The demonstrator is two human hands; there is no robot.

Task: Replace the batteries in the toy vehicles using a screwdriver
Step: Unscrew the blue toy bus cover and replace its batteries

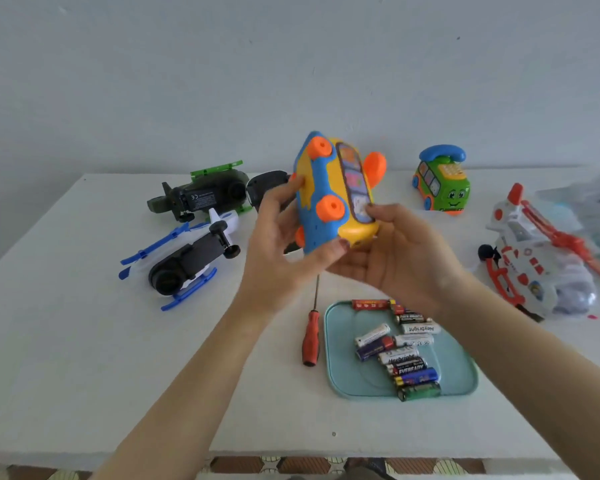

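A yellow and blue toy bus [329, 188] with orange wheels is held up above the table, tipped on its side. My left hand [278, 233] grips its blue underside from the left, thumb under the front end. My right hand [395, 251] cradles its yellow body from below and right, fingers on the side panel. A red-handled screwdriver [311, 336] lies on the table below the hands. Beside it, a teal tray [347, 382] holds several AA batteries [402, 348].
A dark green toy helicopter [201, 195] and a blue and white one [187, 261] lie at the left, undersides up. A green toy bus phone [442, 181] stands at the back right. A white and red toy helicopter [530, 258] lies at the right beside a plastic bag [589, 209].
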